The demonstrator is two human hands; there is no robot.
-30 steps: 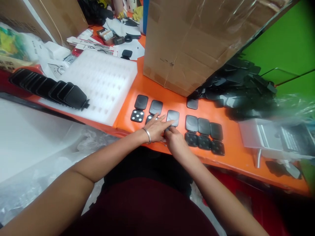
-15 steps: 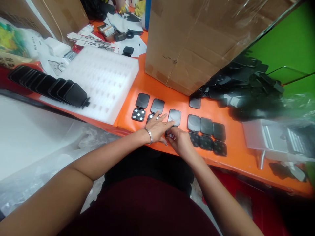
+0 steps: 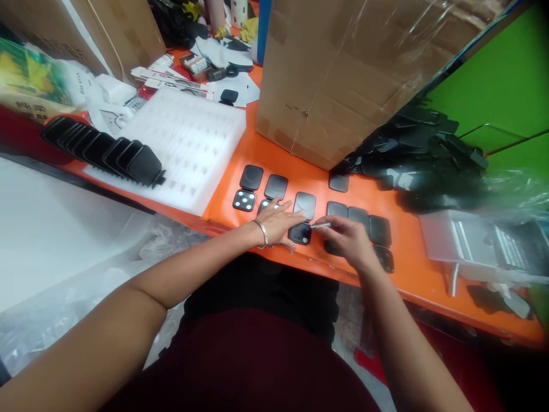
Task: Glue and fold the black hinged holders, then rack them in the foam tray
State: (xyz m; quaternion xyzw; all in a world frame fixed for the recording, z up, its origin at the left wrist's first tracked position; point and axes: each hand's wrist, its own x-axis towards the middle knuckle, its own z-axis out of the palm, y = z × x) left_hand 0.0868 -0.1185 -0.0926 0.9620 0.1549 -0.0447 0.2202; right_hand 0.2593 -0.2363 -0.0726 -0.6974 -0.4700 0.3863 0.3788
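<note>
Tool (image 3: pixel 321 225) in closed pinch of right hand (image 3: pixel 349 240)

Small assembly workshop, orange bench (image 3: pixel 274 154), foam tray (image 3: pixel 189 143), cardboard carton (image 3: pixel 343 74), heaped black parts (image 3: pixel 424 154)

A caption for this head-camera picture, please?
Left hand lies beside an open black case on an orange table; right hand points a metal tool at it.

The black square case (image 3: pixel 305 205) lies open and flat, lid at twelve o'clock of its base. A thin silvery tool (image 3: pixel 319 225) points nearly level at its three o'clock.
</note>
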